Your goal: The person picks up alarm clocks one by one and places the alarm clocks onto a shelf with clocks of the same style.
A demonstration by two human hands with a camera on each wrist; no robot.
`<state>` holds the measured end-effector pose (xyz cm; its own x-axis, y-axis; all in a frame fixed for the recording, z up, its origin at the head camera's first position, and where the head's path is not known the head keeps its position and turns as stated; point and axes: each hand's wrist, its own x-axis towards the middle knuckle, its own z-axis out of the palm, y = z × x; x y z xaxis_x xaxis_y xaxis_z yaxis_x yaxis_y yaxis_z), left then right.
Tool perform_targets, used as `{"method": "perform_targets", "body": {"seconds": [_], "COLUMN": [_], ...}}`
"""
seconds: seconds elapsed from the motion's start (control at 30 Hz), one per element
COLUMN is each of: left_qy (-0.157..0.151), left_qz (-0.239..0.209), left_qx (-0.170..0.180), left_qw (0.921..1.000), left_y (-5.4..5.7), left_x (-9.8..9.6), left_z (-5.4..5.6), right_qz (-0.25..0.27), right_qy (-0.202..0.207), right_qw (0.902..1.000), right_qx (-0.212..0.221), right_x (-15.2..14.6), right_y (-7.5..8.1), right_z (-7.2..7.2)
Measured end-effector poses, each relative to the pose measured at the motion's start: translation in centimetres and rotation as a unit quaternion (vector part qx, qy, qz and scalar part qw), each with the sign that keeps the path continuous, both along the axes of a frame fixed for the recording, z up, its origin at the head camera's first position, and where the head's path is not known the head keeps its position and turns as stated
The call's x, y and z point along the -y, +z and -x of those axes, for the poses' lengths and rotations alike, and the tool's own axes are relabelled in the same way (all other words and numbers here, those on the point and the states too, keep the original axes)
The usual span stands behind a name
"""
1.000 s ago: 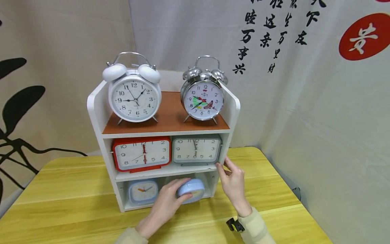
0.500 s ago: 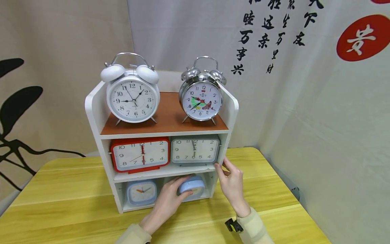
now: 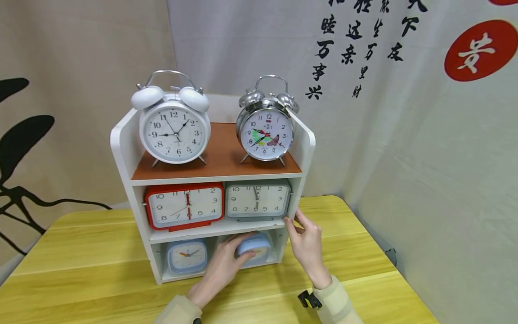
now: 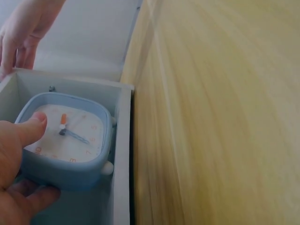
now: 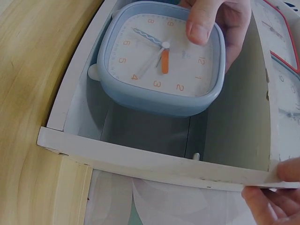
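My left hand grips a light blue square alarm clock by its left side and top, in the right half of the white shelf unit's bottom compartment. In the left wrist view my thumb lies over the white dial of that clock, with fingers behind its body. Small white feet show on its lower edge, close to the compartment floor. My right hand pinches the front edge of the unit's right side panel. A second blue clock sits in the compartment's left half.
Above, a red rectangular clock and a grey-green one fill the middle shelf. A white twin-bell clock and a silver one stand on the brown top board. Everything rests on a yellow wooden table.
The blue clock in my left hand has moved slightly farther back into the bottom compartment. My right hand keeps its place on the side panel. The head view has shifted slightly.
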<state>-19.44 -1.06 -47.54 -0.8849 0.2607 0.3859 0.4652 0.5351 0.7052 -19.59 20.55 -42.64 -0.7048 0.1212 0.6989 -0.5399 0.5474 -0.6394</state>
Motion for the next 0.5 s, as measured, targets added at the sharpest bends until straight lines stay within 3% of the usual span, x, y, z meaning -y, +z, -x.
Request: {"method": "perform_targets", "body": {"seconds": [0.1,0.23,0.37,0.5], "left_qy": [0.0,0.01,0.027,0.042], "left_qz": [0.028,0.088,0.135,0.152], "left_qx": [-0.019,-0.105,-0.216,-0.29], "left_qw": [0.9994,0.9905,0.9666,0.9439], "left_y": [0.01,-0.1,-0.37,-0.75], "left_x": [0.0,-0.06,-0.22,-0.39], "left_z": [-0.03,-0.18,-0.07,0.22], "right_qz": [-0.001,0.0,-0.004,-0.006], "right_qy": [0.0,-0.003,-0.004,-0.002], "right_qw": [1.0,1.0,1.0,1.0], "right_qx": [0.0,0.001,-0.005,-0.008], "right_x": [0.0,0.03,0.05,0.1], "right_y": [-0.03,-0.04,-0.11,-0.08], "right_z": [0.0,0.03,0.09,0.06]}}
